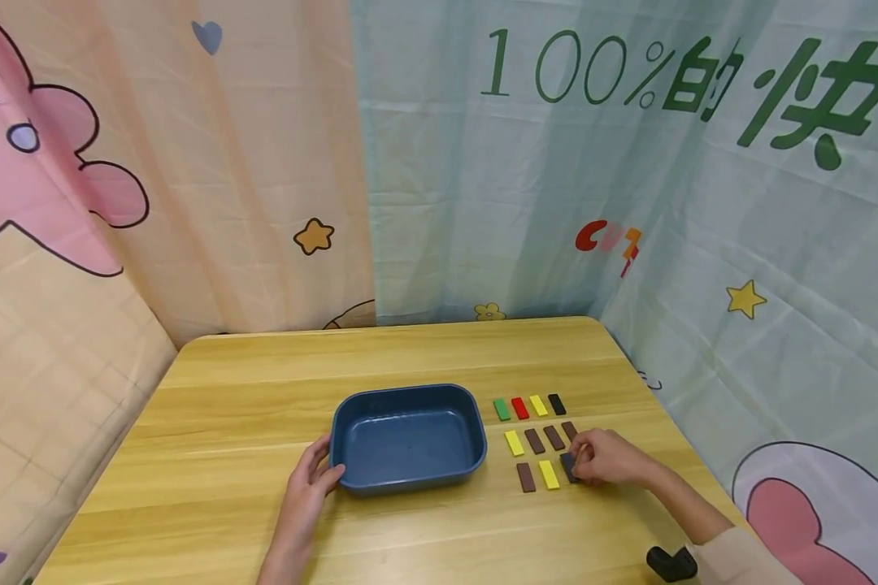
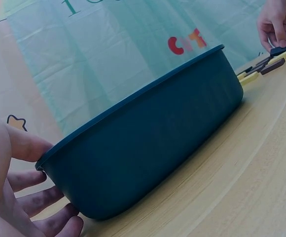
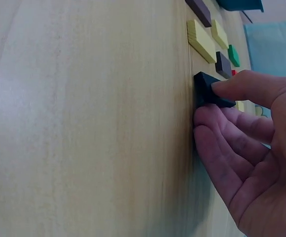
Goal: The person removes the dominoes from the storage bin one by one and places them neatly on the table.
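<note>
A dark blue rectangular plastic tub [image 1: 410, 485] sits in the middle of the wooden table. My left hand [image 1: 309, 486] holds its near left corner, thumb at the rim and the other fingers low along the outer wall. To the right of the tub, my right hand [image 1: 611, 457] pinches a flat black block [image 3: 202, 89] between thumb and fingers, close over the tabletop. That block is at the right end of the front row, beside a yellow block [image 1: 549, 474] and a brown block [image 1: 526, 477]. The inside of the tub is bare.
Behind the front row lie two more rows of flat blocks, including a green block [image 1: 502, 409], a red block [image 1: 519, 408] and a black block [image 1: 557, 404]. A black object [image 1: 671, 564] is by the right sleeve. Printed curtains [image 1: 483, 179] stand behind the table [image 1: 256, 382].
</note>
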Tool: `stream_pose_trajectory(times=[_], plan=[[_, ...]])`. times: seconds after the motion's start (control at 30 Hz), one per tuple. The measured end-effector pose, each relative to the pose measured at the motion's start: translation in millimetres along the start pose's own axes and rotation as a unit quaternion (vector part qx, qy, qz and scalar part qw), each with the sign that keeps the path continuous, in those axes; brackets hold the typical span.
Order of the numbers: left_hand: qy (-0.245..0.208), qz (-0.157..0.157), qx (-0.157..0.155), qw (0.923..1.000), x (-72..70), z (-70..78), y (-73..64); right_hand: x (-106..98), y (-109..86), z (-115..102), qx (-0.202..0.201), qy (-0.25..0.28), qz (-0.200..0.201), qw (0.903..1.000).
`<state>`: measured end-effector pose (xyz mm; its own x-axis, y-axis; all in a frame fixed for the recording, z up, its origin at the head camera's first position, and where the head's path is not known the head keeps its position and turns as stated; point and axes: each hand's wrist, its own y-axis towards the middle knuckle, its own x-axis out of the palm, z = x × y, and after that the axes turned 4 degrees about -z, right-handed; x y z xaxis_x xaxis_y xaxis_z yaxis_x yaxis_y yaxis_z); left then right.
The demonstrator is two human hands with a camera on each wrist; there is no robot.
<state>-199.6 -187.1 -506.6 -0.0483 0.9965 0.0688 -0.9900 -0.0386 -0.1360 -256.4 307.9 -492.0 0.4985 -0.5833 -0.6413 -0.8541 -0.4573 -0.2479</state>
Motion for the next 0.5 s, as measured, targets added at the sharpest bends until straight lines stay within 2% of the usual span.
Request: stream_pose_trajectory(times=[0.23, 0.5], plan=[[-0.002, 0.001, 0.003, 1.0000, -2.1, -1.4, -0.8, 2.5, -0.2, 1.0, 0.020, -0.015, 0.014, 0.9996], [-0.008, 0.002, 0.019, 0.9998, -7.0, -2.5, 0.1, -1.7, 4.1, -2.4, 0.009, -0.048, 0.020, 0.9986]])
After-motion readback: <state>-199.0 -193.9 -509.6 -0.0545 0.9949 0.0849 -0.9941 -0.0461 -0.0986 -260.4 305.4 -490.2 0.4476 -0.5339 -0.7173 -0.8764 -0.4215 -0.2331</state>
